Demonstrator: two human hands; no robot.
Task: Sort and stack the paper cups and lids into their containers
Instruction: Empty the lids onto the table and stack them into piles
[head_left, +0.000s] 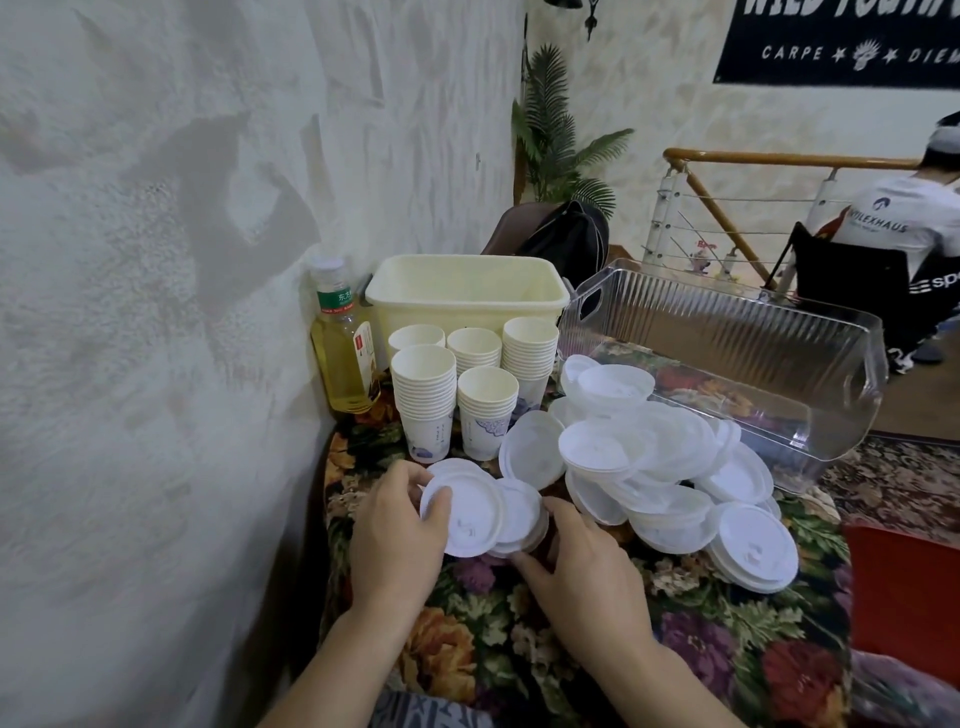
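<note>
Several stacks of white paper cups (426, 400) stand on the flowered tablecloth in front of a cream plastic tub (467, 301). A loose heap of white lids (665, 467) spreads to their right, beside a clear ribbed bin (727, 343) that leans tilted. My left hand (400, 535) grips a small stack of lids (467, 514) by its left edge, thumb on top. My right hand (582, 566) holds the same stack from its right and underside, fingers curled round it.
A bottle of yellow drink (345, 343) stands against the rough white wall at the left. A red object (904, 587) lies at the table's right edge. A person sits on a chair (852, 280) by a stair railing at the back right.
</note>
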